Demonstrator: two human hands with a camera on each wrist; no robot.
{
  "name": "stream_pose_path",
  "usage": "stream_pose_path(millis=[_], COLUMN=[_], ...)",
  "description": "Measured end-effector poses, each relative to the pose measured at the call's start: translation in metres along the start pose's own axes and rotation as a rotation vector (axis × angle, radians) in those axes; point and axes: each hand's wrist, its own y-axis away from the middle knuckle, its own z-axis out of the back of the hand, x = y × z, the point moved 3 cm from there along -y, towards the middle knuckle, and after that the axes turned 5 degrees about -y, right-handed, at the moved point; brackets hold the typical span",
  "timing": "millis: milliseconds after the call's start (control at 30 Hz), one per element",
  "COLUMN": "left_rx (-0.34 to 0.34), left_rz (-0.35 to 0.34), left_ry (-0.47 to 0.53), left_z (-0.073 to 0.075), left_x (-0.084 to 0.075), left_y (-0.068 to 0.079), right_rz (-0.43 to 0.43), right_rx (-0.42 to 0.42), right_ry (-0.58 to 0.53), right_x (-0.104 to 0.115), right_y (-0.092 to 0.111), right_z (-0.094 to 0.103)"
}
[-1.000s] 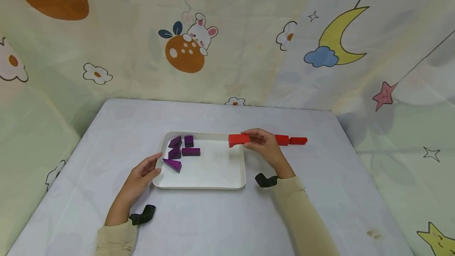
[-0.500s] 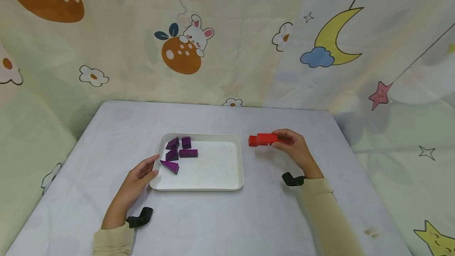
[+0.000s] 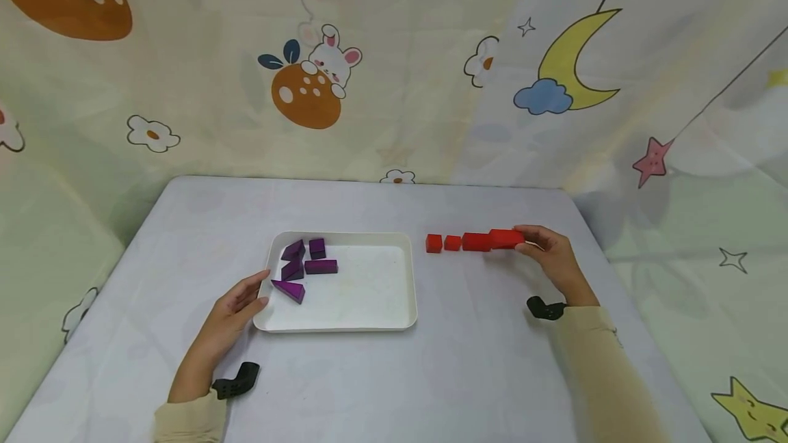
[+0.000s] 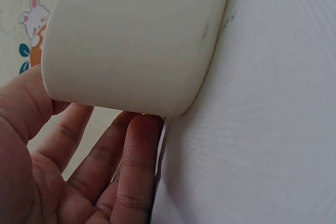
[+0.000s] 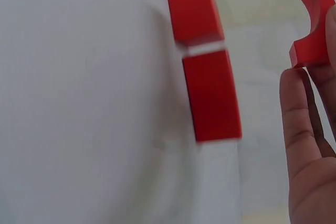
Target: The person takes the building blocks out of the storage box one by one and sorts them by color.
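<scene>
Right hand (image 3: 553, 256) pinches a red arch (image 3: 505, 238) over the table (image 3: 345, 395)'s right half, cloth (image 3: 548, 207) running to that edge, as left hand (image 3: 228, 316), fingers relaxed, touches the tray (image 3: 369, 292)'s left side, patterned fabric (image 3: 406, 101) behind.

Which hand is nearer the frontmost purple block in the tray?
Left. The left hand touches the tray close beside the frontmost purple block; the right hand is well beyond the tray's right side, holding a red block.
</scene>
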Motion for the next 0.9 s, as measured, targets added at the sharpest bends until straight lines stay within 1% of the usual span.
stream_pose_path(millis=[133,267,433,600,733,900], left_rx=[-0.001,-0.001,-0.003,-0.002,-0.004,-0.012], left_rz=[0.003,0.004,0.003,0.003,0.009,0.031], left_ry=[0.004,0.008,0.002,0.002,0.003,-0.02], left_z=[0.0,0.0,0.001,0.001,0.001,0.001], left_x=[0.001,0.0,0.0,0.0,0.0,0.0], left_y=[0.0,0.001,0.001,0.0,0.0,0.0], right_rz=[0.002,-0.04,-0.074,-0.073,-0.068,-0.058], right_rx=[-0.004,-0.018,-0.016,-0.022,-0.032,-0.052], right_ry=[0.016,0.089,0.174,0.232,0.251,0.256], right_x=[-0.008,-0.009,-0.014,-0.028,-0.04,-0.05], right_y=[-0.002,-0.005,-0.008,-0.009,-0.011,-0.015], right_z=[0.021,0.039,0.055,0.065,0.067,0.067])
